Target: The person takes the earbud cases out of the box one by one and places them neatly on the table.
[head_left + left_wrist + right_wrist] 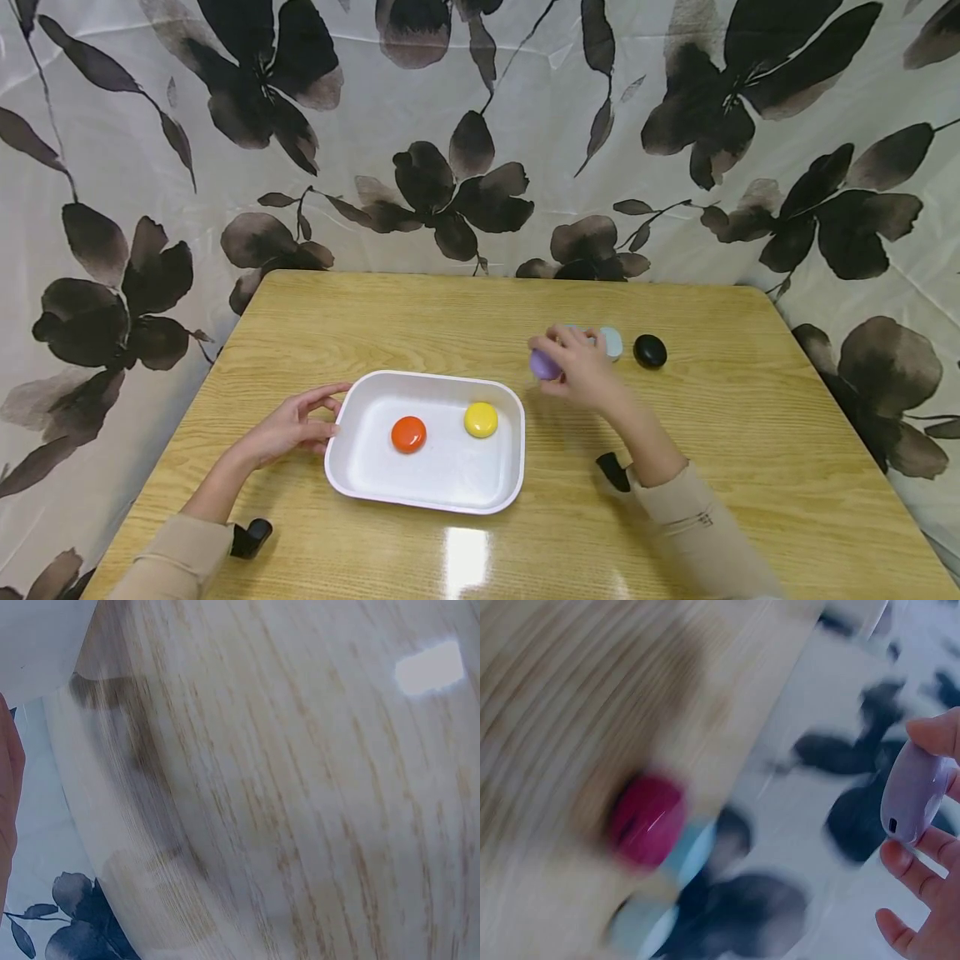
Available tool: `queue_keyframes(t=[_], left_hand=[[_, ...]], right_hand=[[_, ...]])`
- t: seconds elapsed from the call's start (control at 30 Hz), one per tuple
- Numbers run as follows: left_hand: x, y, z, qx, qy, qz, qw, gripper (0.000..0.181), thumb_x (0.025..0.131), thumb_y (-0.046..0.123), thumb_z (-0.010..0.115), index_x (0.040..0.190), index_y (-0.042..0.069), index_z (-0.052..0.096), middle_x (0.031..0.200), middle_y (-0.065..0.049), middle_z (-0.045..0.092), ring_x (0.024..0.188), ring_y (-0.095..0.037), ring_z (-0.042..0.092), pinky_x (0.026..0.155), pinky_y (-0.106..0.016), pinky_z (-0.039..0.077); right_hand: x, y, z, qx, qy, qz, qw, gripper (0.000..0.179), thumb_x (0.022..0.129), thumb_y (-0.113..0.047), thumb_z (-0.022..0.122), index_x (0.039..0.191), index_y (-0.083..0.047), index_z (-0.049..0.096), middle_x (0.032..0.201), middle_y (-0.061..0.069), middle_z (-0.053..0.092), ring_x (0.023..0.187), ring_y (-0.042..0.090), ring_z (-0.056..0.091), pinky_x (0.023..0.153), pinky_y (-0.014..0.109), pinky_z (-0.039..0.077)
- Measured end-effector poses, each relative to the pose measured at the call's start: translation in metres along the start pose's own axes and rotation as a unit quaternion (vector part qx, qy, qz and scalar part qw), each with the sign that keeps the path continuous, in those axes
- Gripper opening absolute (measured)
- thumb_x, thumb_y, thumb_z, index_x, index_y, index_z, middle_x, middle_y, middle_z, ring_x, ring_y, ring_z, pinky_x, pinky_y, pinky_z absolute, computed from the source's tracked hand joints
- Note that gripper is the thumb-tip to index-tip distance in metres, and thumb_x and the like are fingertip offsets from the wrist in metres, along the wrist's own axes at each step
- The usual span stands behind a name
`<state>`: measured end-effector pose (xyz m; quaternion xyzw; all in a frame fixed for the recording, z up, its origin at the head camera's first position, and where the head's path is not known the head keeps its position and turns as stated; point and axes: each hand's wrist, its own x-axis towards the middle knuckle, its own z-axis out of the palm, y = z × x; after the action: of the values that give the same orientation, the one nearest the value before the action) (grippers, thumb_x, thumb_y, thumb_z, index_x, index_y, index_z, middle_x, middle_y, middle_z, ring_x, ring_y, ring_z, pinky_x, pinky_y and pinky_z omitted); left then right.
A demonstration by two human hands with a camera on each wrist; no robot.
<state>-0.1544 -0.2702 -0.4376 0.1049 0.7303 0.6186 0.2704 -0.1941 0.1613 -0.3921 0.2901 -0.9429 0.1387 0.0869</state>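
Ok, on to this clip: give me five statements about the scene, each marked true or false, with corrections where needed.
1. The right hand holds a purple disc. True.
2. The white tray contains three discs. False: two, an orange-red disc and a yellow disc.
3. The left hand is at the tray's left end in the head view. True.
4. The black disc lies in the tray. False: it lies on the table.
5. The table has a wood-grain top. True.
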Motion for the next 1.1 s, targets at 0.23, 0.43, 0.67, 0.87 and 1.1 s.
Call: queue_keyframes(t=[0.23, 0.43, 0.67, 0.87, 1.1], left_hand=[[0.000, 0.001, 0.000, -0.004, -0.004, -0.001, 1.0000, 0.066, 0.086, 0.001, 0.060, 0.141, -0.002, 0.024, 0.107, -0.016, 0.043, 0.077, -0.017, 0.062, 0.064, -0.038, 0.057], [-0.001, 0.002, 0.001, 0.000, -0.001, -0.003, 1.0000, 0.067, 0.086, 0.003, 0.060, 0.142, -0.002, 0.023, 0.109, -0.017, 0.042, 0.079, -0.017, 0.062, 0.065, -0.037, 0.057], [0.000, 0.000, 0.001, 0.007, -0.001, 0.001, 1.0000, 0.067, 0.086, 0.002, 0.060, 0.141, -0.002, 0.024, 0.107, -0.016, 0.043, 0.077, -0.017, 0.062, 0.065, -0.038, 0.057], [0.000, -0.002, 0.001, 0.009, 0.000, 0.007, 0.9999, 0.066, 0.085, 0.001, 0.060, 0.141, -0.002, 0.025, 0.107, -0.017, 0.042, 0.077, -0.017, 0.062, 0.065, -0.040, 0.056], [-0.001, -0.002, 0.001, 0.007, -0.001, 0.009, 0.9999, 0.065, 0.085, -0.001, 0.059, 0.141, -0.002, 0.025, 0.108, -0.020, 0.041, 0.077, -0.018, 0.062, 0.065, -0.039, 0.056]], right_hand=[[-0.034, 0.064, 0.002, -0.001, -0.059, 0.135, 0.9891, 0.049, 0.075, -0.022, 0.071, 0.120, -0.016, 0.052, 0.114, 0.016, 0.046, 0.106, 0.037, 0.041, 0.088, 0.064, 0.023], [-0.056, 0.091, 0.009, 0.005, -0.115, 0.168, 0.9790, 0.049, 0.076, -0.021, 0.071, 0.120, -0.013, 0.051, 0.113, 0.018, 0.045, 0.102, 0.041, 0.041, 0.085, 0.067, 0.023], [-0.063, 0.099, 0.017, 0.006, -0.153, 0.174, 0.9728, 0.043, 0.078, -0.022, 0.069, 0.117, -0.013, 0.053, 0.112, 0.018, 0.047, 0.102, 0.042, 0.044, 0.084, 0.067, 0.025], [-0.063, 0.099, 0.020, 0.016, -0.171, 0.181, 0.9682, 0.042, 0.081, -0.023, 0.067, 0.118, -0.011, 0.052, 0.116, 0.022, 0.046, 0.105, 0.044, 0.044, 0.085, 0.067, 0.026], [-0.050, 0.074, 0.008, 0.010, -0.112, 0.154, 0.9817, 0.049, 0.082, -0.024, 0.066, 0.126, -0.011, 0.048, 0.120, 0.019, 0.046, 0.111, 0.041, 0.042, 0.092, 0.066, 0.020]])
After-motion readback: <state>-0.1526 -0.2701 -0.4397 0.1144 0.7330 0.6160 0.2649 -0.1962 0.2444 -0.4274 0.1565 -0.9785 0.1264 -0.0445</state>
